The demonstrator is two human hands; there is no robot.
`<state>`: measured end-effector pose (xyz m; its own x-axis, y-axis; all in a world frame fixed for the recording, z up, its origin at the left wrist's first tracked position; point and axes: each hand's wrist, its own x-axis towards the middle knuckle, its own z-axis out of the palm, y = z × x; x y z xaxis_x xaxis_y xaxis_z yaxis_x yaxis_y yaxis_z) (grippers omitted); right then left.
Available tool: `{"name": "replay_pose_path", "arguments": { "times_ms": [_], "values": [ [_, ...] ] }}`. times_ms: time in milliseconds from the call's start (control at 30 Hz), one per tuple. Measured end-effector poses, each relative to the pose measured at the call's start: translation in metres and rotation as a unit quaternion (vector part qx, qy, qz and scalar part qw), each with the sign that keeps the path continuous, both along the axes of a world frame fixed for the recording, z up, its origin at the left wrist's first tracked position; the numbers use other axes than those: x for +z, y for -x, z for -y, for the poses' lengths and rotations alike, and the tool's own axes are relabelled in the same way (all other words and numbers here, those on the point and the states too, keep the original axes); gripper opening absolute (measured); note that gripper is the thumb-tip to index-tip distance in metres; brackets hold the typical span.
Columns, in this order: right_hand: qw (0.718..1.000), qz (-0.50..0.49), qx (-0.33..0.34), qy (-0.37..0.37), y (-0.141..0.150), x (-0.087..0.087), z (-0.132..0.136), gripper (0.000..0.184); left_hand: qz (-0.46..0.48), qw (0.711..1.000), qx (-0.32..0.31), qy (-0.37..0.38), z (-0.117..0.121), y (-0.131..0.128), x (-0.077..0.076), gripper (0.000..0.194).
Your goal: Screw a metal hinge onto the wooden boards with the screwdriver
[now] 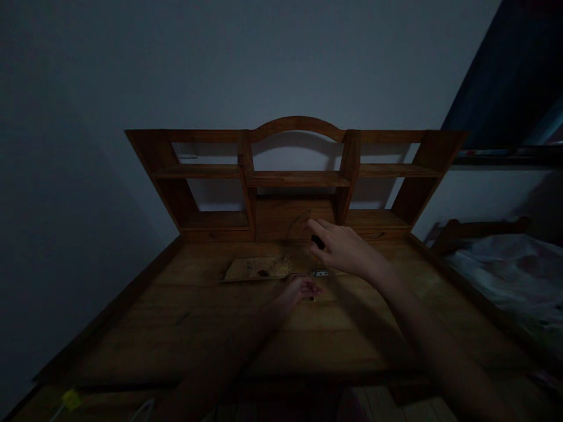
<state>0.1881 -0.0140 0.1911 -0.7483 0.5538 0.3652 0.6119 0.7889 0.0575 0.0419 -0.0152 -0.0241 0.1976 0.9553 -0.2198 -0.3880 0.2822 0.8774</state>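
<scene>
The small black rounded thing [318,241] is at the right hand [343,247], above the middle of the wide brown wooden desk [246,328]. The thumb and the first finger of this hand pinch it, with the other fingers bent. Its lower end I cannot tell well, because the picture is dark. I judge that it is light and stiff, maybe a little slippery if it is smooth, so the best hold is around its thick black part. Below it, on the desk, lies a small silver-coloured metal piece with dark spots [321,273]; it looks hard and light, easy to push away, and should be taken by its two ends. The left hand [299,288] is low at the desk, just beside this piece, with fingers bent and near together; whether they pinch something, I cannot tell. A tiny dark thing [312,299] is near its fingertips. A thin dark curved wire [292,224] rises near the right fingers and seems to bend easily. On the left side lies a long yellowish flat piece with rough edges [275,266], perhaps fragile at its borders. Behind stands the brown wooden shelf unit with an arched top [299,179].
</scene>
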Motion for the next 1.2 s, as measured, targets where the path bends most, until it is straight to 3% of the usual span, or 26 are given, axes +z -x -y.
{"name": "replay_pose_path", "arguments": {
  "times_ms": [67, 200, 467, 667, 967, 1067, 1200],
  "values": [
    [1.000, 0.005, -0.017, -0.001, 0.002, 0.000, 0.000, 0.025, -0.001, 1.000, 0.006, -0.004, 0.000, 0.000, -0.001, 0.017],
    [0.997, 0.005, -0.076, -0.026, 0.003, -0.002, -0.003, 0.038, 0.003, 1.000, 0.016, 0.000, -0.002, 0.000, -0.005, 0.015],
    [1.000, -0.016, -0.005, 0.015, -0.002, -0.006, -0.010, 0.038, -0.004, 1.000, 0.019, 0.003, -0.005, 0.000, -0.006, 0.016],
    [0.994, -0.002, -0.100, -0.036, -0.001, -0.006, -0.012, 0.043, -0.002, 1.000, 0.011, -0.010, -0.003, 0.001, -0.008, 0.013],
    [0.999, -0.018, -0.018, -0.032, -0.005, -0.007, -0.017, 0.022, 0.000, 1.000, 0.023, 0.001, -0.006, 0.001, -0.011, 0.016],
    [0.999, -0.011, -0.018, -0.033, -0.004, -0.007, -0.018, 0.018, 0.012, 1.000, 0.009, -0.018, -0.005, 0.001, -0.013, 0.013],
    [0.998, -0.011, -0.051, -0.048, -0.004, -0.006, -0.017, 0.028, 0.001, 1.000, 0.008, -0.006, -0.004, 0.001, -0.009, 0.012]
  ]
}}
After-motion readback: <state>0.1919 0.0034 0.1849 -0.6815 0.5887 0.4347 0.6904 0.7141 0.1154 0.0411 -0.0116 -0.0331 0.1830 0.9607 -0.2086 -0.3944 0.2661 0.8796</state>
